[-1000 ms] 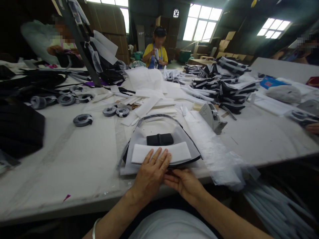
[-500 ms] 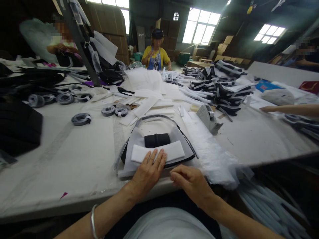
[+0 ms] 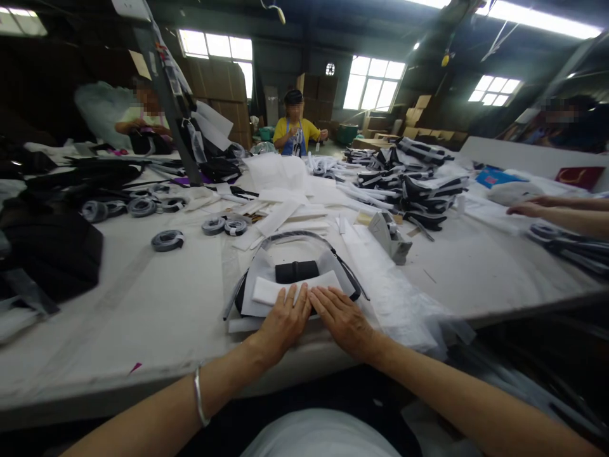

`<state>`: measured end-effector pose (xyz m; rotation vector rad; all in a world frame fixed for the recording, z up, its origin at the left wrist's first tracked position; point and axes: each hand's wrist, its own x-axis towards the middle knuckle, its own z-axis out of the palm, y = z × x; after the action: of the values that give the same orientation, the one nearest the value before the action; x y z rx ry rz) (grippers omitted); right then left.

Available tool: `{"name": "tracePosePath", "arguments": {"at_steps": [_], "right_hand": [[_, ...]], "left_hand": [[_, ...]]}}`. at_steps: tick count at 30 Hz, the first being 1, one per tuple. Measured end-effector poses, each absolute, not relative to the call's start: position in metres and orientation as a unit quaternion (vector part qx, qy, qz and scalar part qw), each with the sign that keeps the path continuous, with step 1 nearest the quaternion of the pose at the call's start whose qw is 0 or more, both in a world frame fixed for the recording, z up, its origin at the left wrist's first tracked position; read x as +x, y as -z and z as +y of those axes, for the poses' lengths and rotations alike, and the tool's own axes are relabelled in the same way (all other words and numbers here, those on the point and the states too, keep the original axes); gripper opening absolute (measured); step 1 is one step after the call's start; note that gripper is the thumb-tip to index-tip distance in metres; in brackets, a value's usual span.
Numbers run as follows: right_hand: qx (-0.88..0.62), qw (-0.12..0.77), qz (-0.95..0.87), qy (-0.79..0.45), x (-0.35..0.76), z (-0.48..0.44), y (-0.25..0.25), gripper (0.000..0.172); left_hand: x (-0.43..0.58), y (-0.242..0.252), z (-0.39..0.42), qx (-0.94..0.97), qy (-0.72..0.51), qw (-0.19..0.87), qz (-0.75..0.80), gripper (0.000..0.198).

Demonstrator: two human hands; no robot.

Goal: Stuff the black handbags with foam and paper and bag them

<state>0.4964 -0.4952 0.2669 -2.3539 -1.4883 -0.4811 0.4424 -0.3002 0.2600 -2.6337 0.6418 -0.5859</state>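
A black handbag point(image 3: 241, 297) lies flat on the table before me, a sheet of thin white foam point(image 3: 261, 266) over it. Its strap point(image 3: 304, 235), wrapped in clear film, arches away from me. On the sheet rest a black rolled piece point(image 3: 297, 271) and, nearer me, a folded white foam strip point(image 3: 267, 291). My left hand point(image 3: 285, 320) lies flat with its fingertips on the strip. Beside it, my right hand point(image 3: 343, 320) is laid flat too, fingers stretched over the strip's right part. The two hands nearly meet and hide the bag's near edge.
A tape dispenser point(image 3: 389, 238) stands right of the bag, beside clear plastic bags point(image 3: 375, 273). Coiled straps point(image 3: 167, 240) lie left. White foam sheets point(image 3: 278, 171) and piled black-and-white straps point(image 3: 423, 184) lie beyond. A co-worker's arms point(image 3: 561, 209) reach in from the right.
My right hand has moved from the near edge, fingers curled, up onto the foam strip and flattened out. My left hand stays on the strip. The view has tilted up slightly.
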Motion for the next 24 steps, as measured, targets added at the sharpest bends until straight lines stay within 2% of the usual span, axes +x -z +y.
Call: {"name": "tracePosePath", "arguments": {"at_steps": [5, 9, 11, 13, 16, 21, 22, 24], "right_hand": [[-0.826, 0.108, -0.513, 0.208, 0.502, -0.492, -0.273, 0.058], [-0.839, 0.081, -0.500, 0.200, 0.515, -0.490, -0.290, 0.084], [-0.841, 0.073, -0.493, 0.211, 0.523, -0.487, -0.299, 0.087], [-0.837, 0.065, -0.491, 0.232, 0.531, -0.482, -0.307, 0.077], [-0.822, 0.044, -0.502, 0.267, 0.541, -0.473, -0.314, 0.054], [-0.804, 0.017, -0.515, 0.296, 0.545, -0.464, -0.312, 0.030], [-0.805, 0.011, -0.516, 0.291, 0.544, -0.463, -0.310, 0.026], [-0.808, 0.003, -0.518, 0.279, 0.544, -0.461, -0.304, 0.021]], "left_hand": [[0.454, -0.281, -0.291, -0.937, 0.188, 0.141, 0.259, 0.050], [0.474, -0.318, -0.282, -0.945, 0.115, 0.035, 0.304, 0.052], [0.484, -0.335, -0.275, -0.947, 0.083, -0.009, 0.309, 0.055], [0.492, -0.348, -0.268, -0.948, 0.070, -0.027, 0.308, 0.060], [0.495, -0.355, -0.261, -0.950, 0.064, -0.029, 0.304, 0.067], [0.484, -0.315, -0.270, -0.963, 0.145, 0.031, 0.226, 0.078], [0.483, -0.301, -0.273, -0.961, 0.182, 0.048, 0.204, 0.076], [0.481, -0.278, -0.278, -0.943, 0.276, 0.075, 0.172, 0.059]]}}
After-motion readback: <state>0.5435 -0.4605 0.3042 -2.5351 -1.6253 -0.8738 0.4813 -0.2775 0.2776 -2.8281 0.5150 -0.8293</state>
